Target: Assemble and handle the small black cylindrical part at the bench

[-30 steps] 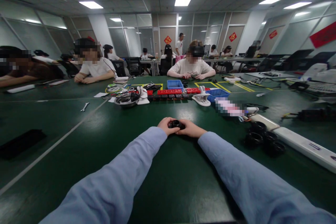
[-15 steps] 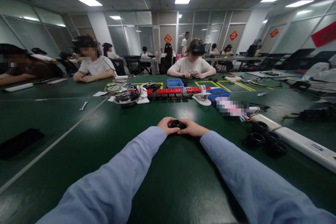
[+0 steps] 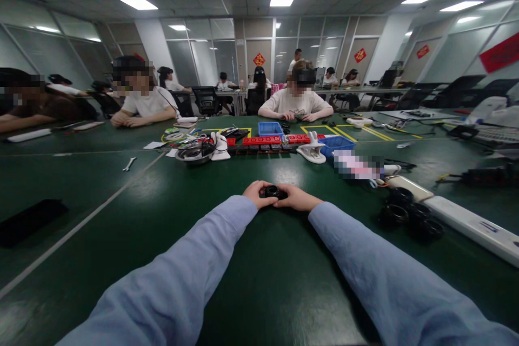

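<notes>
Sleeves [image 3: 162,275]: we see two light blue ones reaching up from the lower left and lower right of the frame.
Tabletop [image 3: 263,286]: we look down on a green surface that fills the lower half, with a pale line slanting across the left.
Left hand [image 3: 258,195]: just below the centre, we find it curled around the left side of a small black part [image 3: 272,191], thumb toward us.
Right hand [image 3: 298,197]: we see it closed on the right side of the same piece, its fingers near the other thumb.
Black part: we see it between both hands, a round opening facing up; we cannot tell whether it touches the table.
Lower left: we note a flat black object [image 3: 32,220] lying near the edge of the frame.
Right side: we see a cluster of black ring-like parts [image 3: 395,215] beside a long white bar [image 3: 474,227].
Left of centre: we spot a wrench [image 3: 129,164] lying near the pale line.
Middle row: we see a metal bowl [image 3: 194,161] of cables, two white clips [image 3: 311,150], a row of red blocks [image 3: 261,141] between them, and two blue trays [image 3: 336,144].
Across the table: we face a person [image 3: 295,102] in a pale top, forearms on the surface; another person in white sits at the upper left.
Far wall: we see red diamond signs [image 3: 259,59] below ceiling lights [image 3: 283,0].
</notes>
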The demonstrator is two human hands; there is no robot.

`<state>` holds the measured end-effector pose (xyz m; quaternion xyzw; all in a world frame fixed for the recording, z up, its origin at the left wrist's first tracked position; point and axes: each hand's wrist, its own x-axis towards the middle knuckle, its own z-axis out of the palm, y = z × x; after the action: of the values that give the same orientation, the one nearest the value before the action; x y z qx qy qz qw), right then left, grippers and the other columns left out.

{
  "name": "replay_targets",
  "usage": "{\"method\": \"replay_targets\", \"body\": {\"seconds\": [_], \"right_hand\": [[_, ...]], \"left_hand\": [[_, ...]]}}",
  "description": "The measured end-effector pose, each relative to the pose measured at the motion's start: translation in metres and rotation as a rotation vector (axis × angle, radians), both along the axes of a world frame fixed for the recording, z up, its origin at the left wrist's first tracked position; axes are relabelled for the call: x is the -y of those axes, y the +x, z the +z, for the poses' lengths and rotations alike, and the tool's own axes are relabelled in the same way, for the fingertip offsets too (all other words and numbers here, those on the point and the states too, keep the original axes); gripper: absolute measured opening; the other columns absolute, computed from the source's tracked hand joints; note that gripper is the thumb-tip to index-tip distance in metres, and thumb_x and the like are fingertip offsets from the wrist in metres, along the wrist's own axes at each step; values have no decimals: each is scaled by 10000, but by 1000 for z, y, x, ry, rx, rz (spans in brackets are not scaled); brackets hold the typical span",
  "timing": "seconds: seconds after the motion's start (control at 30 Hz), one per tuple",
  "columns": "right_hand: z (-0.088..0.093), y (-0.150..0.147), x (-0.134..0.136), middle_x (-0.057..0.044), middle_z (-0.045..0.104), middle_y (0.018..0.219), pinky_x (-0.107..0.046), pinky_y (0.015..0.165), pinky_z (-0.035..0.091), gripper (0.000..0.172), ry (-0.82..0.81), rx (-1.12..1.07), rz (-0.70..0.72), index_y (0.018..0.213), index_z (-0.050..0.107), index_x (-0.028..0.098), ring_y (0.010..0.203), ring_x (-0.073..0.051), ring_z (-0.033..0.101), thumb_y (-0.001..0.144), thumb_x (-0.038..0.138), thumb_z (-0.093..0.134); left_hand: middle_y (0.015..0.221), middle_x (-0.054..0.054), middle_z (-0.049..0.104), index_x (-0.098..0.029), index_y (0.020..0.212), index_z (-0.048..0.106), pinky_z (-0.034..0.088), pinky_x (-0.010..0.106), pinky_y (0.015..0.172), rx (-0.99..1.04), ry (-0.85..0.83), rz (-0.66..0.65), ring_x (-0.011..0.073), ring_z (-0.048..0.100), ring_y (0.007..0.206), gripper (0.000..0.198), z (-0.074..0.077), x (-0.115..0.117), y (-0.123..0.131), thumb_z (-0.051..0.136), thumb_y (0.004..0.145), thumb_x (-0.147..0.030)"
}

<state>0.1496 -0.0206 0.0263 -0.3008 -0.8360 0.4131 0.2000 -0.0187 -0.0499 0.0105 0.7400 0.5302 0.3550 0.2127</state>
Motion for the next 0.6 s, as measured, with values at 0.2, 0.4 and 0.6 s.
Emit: {"method": "replay_targets", "body": {"seconds": [0.2,0.4,0.6], "right_hand": [[-9,-7,0,-6,540,729,-238,586,358,359,177,123,-187,833,513,141,665,-130,485,550,331,626],[-14,-29,15,-104,525,829,-297,638,349,321,467,347,-626,834,482,128,758,-198,486,617,355,552],[-5,-13,12,-63,528,971,-311,742,361,541,300,84,-240,1052,434,173,870,-185,490,571,342,616]], "left_hand": [[794,25,489,-160,883,553,427,254,635,6,9,116,128,478,684,430,2,3,7,655,524,-373],[811,53,498,-132,867,542,426,277,656,-48,67,296,157,489,731,415,4,6,18,640,538,-364],[753,20,487,-158,889,563,414,243,592,-42,28,115,120,466,642,419,6,5,6,638,536,-369]]}}
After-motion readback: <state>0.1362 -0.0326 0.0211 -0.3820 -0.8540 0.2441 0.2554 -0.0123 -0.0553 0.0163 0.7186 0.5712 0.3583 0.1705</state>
